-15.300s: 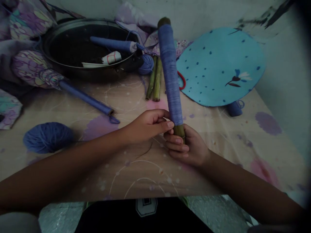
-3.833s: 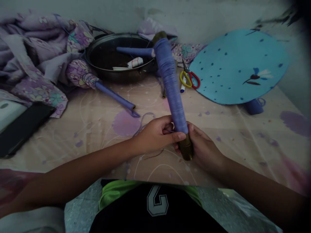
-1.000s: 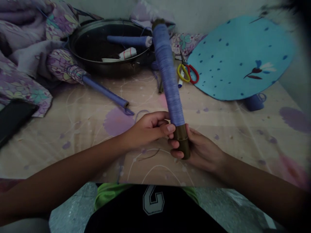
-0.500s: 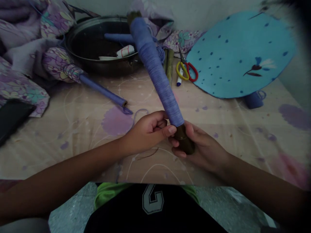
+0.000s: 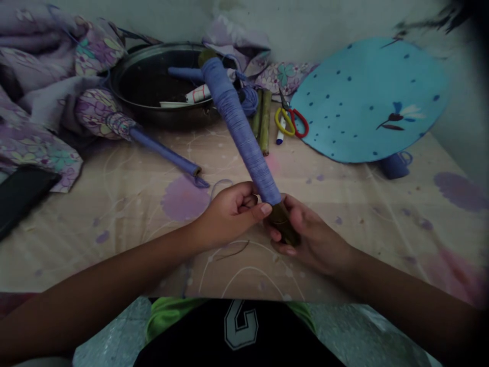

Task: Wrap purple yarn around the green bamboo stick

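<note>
The lower bare end of a yarn-wound stick (image 5: 242,130) is gripped by the right hand (image 5: 317,232), with the fingers wrapped beneath and the thumb set along the near side. By the left hand (image 5: 229,214), loosely closed with its fingers curled, the stick is touched at the lower edge of the winding, where the thumb tip is laid; whether a strand is pinched inside those fingers cannot be told. The stick is held tilted over the table (image 5: 344,255), its top leaned away to the left, before the rim of a black pan (image 5: 153,109). A loose strand of blue yarn (image 5: 219,184) is seen just beside the left hand. Farther out, a ball of yarn (image 5: 249,101), green stalks (image 5: 265,125), scissors (image 5: 283,122) and a marker (image 5: 280,137) are ranged between the pan and a blue dotted disc (image 5: 367,102). At the left, a thinner wound stick (image 5: 164,150) is joined to floral cloth (image 5: 97,109).
</note>
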A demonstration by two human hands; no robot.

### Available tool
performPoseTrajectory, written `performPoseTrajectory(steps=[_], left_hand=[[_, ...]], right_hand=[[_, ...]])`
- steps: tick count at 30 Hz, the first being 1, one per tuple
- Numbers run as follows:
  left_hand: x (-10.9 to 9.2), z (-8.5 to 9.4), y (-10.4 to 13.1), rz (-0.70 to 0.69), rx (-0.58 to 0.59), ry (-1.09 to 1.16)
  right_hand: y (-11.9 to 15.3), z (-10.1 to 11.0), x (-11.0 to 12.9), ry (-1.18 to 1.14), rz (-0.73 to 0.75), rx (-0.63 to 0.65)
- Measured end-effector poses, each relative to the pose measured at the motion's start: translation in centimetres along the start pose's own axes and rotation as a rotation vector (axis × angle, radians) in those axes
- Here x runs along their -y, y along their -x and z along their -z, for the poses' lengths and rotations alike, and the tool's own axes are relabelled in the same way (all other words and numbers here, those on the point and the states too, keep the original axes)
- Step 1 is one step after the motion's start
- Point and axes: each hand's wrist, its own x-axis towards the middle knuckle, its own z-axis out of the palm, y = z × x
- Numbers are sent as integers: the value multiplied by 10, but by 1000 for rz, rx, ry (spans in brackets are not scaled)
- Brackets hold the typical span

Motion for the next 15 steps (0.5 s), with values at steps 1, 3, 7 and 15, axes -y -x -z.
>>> performPoseTrajectory(steps=[1,3,7,15], left_hand=[[0,0,0,-2,1,2],[0,0,0,14,9,19],[2,0,0,72,56,110],[3,2,0,72,17,80]], right_hand=[[0,0,0,-5,0,-8],[-1,0,1,-55,-26,-10],[-5,4,0,-174,-104,44],[-5,5,3,-103,-84,37]])
